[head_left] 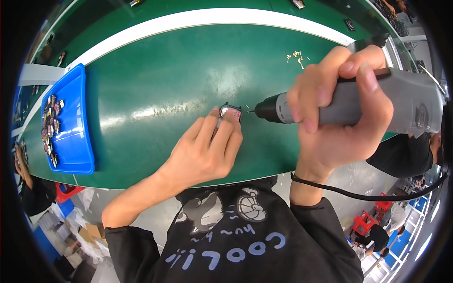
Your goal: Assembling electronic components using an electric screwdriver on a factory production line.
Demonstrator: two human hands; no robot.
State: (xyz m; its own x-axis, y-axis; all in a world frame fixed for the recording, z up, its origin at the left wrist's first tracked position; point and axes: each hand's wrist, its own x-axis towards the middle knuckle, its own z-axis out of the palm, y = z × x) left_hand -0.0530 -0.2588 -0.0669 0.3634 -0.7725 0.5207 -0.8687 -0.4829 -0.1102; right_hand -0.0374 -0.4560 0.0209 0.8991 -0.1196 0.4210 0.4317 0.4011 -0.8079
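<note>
My right hand (337, 118) is wrapped round a grey electric screwdriver (403, 101) with a black nose, held level above the table. Its thin bit points left, toward a small dark square device (223, 110) that looks like a watch case. Bit and case are apart. The fingertips of my left hand (203, 148) hold the case down on the green table (155, 85); those fingers cover much of it. A reddish inside shows between them. One tiny gold-coloured piece, perhaps a screw, lies between the case and the bit.
A blue tray (71, 148) with several small dark and reddish parts stands at the left. Small gold-coloured screws (296, 57) lie loose at the back right. A black cord (368, 197) loops past my right wrist. White rails (226, 16) border the table's far side. Other people sit nearby.
</note>
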